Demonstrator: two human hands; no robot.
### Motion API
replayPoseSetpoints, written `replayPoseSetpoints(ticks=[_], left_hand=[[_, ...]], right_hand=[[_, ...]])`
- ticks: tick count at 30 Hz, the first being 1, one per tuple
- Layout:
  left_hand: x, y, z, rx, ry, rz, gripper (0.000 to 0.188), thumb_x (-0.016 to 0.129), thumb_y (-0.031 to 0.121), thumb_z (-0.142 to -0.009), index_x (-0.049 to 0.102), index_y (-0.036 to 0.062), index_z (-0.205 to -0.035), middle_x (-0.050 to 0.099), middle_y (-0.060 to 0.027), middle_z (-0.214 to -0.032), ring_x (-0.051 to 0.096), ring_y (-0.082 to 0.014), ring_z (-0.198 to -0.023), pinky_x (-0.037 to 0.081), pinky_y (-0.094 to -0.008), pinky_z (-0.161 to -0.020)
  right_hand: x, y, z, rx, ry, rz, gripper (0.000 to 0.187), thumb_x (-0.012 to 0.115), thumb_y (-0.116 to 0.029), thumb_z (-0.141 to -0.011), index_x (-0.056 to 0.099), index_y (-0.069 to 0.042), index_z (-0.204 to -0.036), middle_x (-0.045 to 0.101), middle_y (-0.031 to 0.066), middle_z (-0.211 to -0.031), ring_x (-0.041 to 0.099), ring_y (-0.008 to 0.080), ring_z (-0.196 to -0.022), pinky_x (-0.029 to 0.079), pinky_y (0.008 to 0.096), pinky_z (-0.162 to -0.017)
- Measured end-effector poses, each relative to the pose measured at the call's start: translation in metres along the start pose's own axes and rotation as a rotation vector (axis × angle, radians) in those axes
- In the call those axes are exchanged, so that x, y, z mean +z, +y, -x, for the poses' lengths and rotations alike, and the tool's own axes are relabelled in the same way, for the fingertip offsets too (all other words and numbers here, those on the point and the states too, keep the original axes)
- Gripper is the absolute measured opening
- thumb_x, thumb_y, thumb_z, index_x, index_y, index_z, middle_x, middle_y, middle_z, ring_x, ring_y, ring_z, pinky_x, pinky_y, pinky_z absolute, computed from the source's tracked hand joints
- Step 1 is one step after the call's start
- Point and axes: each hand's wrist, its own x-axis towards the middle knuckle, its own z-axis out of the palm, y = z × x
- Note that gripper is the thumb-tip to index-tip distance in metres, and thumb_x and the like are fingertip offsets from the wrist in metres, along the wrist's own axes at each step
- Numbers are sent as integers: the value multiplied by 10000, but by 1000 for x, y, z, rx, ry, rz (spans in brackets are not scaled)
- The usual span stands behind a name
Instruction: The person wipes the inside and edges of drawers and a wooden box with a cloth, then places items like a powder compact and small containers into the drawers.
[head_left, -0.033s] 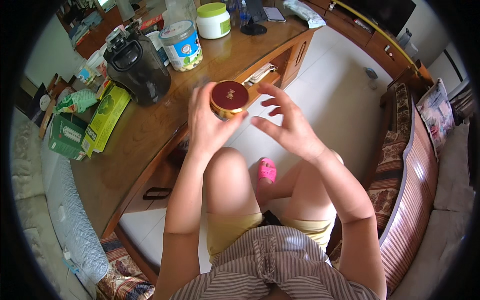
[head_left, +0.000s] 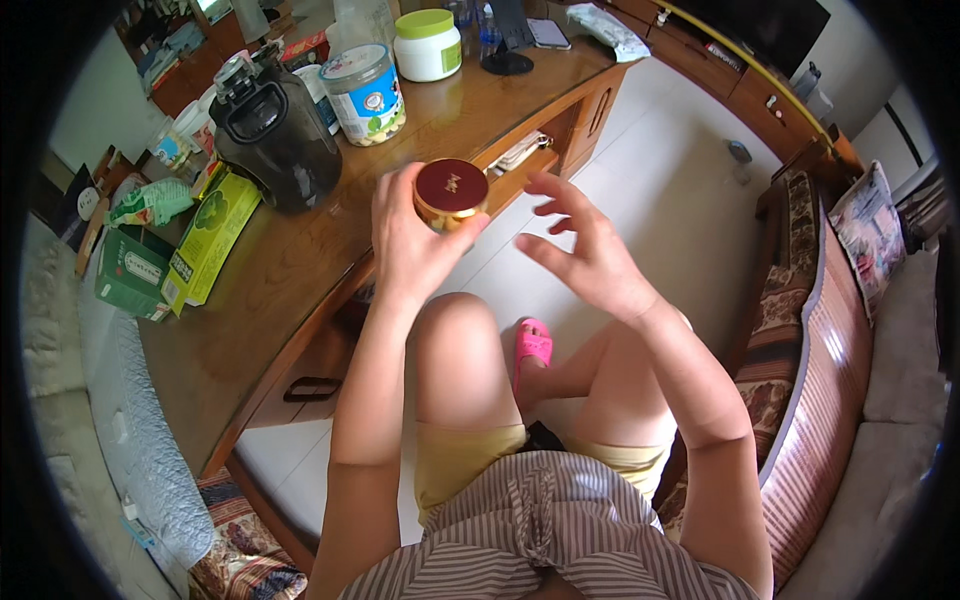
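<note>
My left hand (head_left: 408, 240) is wrapped round a small round jar (head_left: 451, 188) with a dark red lid and a gold rim. Fingers lie along its far left side and the thumb along the near side. A gold mark shows on the lid; most of the jar's body is hidden below it. To the right of the jar, my right hand (head_left: 590, 250) hangs in the air with nothing in it, its fingers bent and apart. Both hands are above my knees, just off the front edge of the wooden table (head_left: 270, 290).
On the table stand a dark jug (head_left: 275, 140), a clear tub with a blue label (head_left: 362, 95) and a white jar with a green lid (head_left: 427, 48). Green boxes (head_left: 213, 235) lie at the left. A patterned sofa (head_left: 815, 370) is at the right.
My left hand and the jar have shifted slightly left. My right hand has drawn a little to the right, widening the gap between it and the jar.
</note>
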Motion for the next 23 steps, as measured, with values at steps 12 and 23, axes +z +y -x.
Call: replayPoseSetpoints(ticks=[12,23], left_hand=[[64,-39,-54,-120,-62,-162,675,832,272,-587,529,-13,-1118,572,-189,-1082,517,-342,-1063,420,-433,-907],[-22,8,106,-95,-115,-115,772,838,250,-606,459,35,-1244,517,-175,-1208,507,-352,-1128,393,-445,-969]], right_hand=[[-58,65,31,240,-173,102,363,623,-101,-852,550,-33,-1201,643,124,-1067,644,208,-888,532,315,-790],[14,20,-5,-63,-529,-267,731,761,-263,-771,391,-75,-1372,452,149,-1348,607,240,-1005,501,308,-858]])
